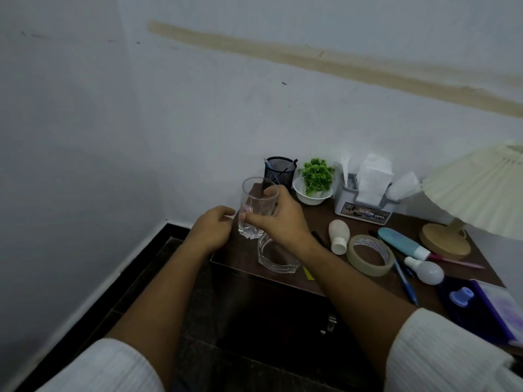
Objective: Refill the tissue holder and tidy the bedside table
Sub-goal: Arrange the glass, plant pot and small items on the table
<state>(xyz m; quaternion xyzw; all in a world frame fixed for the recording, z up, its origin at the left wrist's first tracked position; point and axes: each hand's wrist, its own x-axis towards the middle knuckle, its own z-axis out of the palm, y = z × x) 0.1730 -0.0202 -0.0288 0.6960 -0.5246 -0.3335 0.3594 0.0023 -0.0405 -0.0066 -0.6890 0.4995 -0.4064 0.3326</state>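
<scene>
A clear drinking glass (256, 198) with a small red label is held tilted above the left end of the dark wooden bedside table (317, 219). My right hand (278, 219) grips its side. My left hand (212, 229) touches its lower left edge with curled fingers. Just below sits a second clear glass vessel (278, 257), upright on the table. The grey tissue holder (363, 203) stands at the back with white tissues (372, 176) sticking up out of it.
A black mesh pen cup (278, 169) and a small green plant in a white bowl (312, 183) stand at the back. A white bottle (338, 233), tape roll (369, 254), blue tube (402, 243), pens, bulb (427, 271), purple box (498, 309) and lamp (478, 193) fill the right.
</scene>
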